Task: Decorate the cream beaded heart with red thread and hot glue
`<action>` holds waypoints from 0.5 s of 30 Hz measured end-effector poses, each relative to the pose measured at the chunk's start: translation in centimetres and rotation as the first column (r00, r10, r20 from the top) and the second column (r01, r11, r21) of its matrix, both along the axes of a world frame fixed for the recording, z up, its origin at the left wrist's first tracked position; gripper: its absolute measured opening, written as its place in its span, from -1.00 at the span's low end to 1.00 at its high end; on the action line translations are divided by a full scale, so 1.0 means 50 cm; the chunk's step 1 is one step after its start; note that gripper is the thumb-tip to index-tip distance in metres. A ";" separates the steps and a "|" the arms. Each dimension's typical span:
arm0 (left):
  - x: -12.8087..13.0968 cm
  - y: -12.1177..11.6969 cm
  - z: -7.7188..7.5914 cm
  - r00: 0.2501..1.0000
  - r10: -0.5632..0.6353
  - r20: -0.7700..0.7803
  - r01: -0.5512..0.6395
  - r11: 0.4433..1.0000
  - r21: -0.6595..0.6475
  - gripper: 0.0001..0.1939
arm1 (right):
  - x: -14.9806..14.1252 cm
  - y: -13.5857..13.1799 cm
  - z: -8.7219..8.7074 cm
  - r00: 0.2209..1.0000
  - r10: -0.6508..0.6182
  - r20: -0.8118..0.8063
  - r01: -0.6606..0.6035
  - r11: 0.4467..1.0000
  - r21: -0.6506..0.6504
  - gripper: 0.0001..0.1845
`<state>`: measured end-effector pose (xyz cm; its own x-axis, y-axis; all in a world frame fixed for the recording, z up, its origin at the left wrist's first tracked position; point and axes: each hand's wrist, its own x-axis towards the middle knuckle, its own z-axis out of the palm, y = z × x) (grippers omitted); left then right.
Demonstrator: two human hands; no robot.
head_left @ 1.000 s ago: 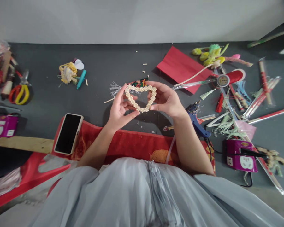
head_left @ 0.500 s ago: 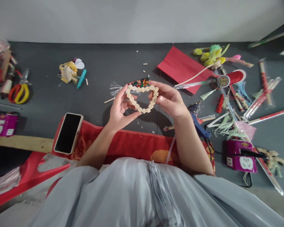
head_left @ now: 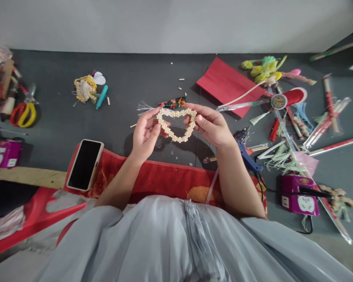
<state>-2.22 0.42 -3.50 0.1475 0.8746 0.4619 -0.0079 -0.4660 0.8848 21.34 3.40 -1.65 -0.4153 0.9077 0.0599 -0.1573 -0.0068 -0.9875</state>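
Note:
A cream, beaded-looking heart frame (head_left: 181, 138) is held up above the dark table, its point towards me and its middle hollow. My left hand (head_left: 146, 137) pinches the heart's left side between thumb and fingers. On the opposite side, my right hand (head_left: 212, 124) grips the upper right curve, thumb in front. Just beyond the heart lies a dark strip with a red and orange flower pattern (head_left: 176, 102), partly hidden by it. Thin whitish strands (head_left: 144, 107) spread out near my left fingertips.
Red paper (head_left: 228, 86) and a spool of red thread (head_left: 291, 98) lie at the right, near a blue glue gun (head_left: 248, 156) and a purple power strip (head_left: 300, 195). A phone (head_left: 86, 165) rests on red cloth at the left; scissors (head_left: 26, 113) lie farther left.
My left hand has shifted slightly left, and its thumb has moved up from the heart's lower tip to its left side. My right hand stays almost in place.

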 end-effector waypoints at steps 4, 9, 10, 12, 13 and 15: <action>-0.003 0.000 -0.002 1.000 -0.030 -0.008 0.030 0.999 0.014 -0.43 | 0.004 0.000 -0.002 1.000 0.007 0.008 -0.007 1.000 0.019 -0.31; -0.001 0.003 0.010 0.999 -0.034 -0.034 0.037 0.996 0.077 -0.52 | 0.010 0.000 -0.007 0.999 0.052 0.006 -0.053 0.995 0.089 -0.29; 0.000 0.003 0.013 0.999 -0.036 -0.030 0.039 0.996 0.086 -0.54 | 0.011 0.000 -0.008 0.998 0.065 0.009 -0.065 0.992 0.105 -0.26; 0.001 0.003 0.016 0.999 -0.036 -0.016 0.037 0.995 0.096 -0.57 | 0.013 0.000 -0.011 0.996 0.086 0.020 -0.088 0.988 0.126 -0.20; 0.002 0.002 0.016 0.999 -0.033 -0.008 0.034 0.995 0.097 -0.58 | 0.013 0.001 -0.011 0.995 0.093 0.026 -0.096 0.987 0.133 -0.18; 0.004 0.001 0.015 1.000 -0.024 0.004 0.024 0.995 0.093 -0.59 | 0.014 0.002 -0.013 0.995 0.092 0.034 -0.096 0.985 0.141 -0.15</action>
